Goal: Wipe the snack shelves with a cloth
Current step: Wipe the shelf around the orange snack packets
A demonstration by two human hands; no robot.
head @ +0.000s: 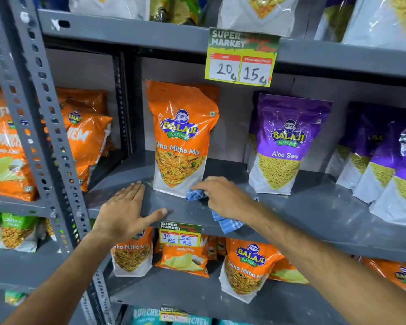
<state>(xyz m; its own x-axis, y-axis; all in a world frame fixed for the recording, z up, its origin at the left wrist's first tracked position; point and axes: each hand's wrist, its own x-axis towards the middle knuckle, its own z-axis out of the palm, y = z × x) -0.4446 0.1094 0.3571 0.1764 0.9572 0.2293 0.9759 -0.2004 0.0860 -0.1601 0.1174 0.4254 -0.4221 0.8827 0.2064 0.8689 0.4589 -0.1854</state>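
A grey metal snack shelf (314,207) runs across the middle of the view. My right hand (223,198) presses a blue checked cloth (227,222) onto the shelf, right in front of an upright orange Tikha Mitha Mix pouch (182,137). Part of the cloth hangs over the shelf's front edge. My left hand (124,212) lies flat with spread fingers on the shelf's left front corner, thumb over the edge, holding nothing.
Purple Aloo Sev pouches (284,144) stand to the right on the same shelf. Orange bags (85,134) fill the bay to the left behind a perforated upright (40,118). Price tags (242,58) hang from the shelf edges. More pouches (246,268) sit on the shelf below.
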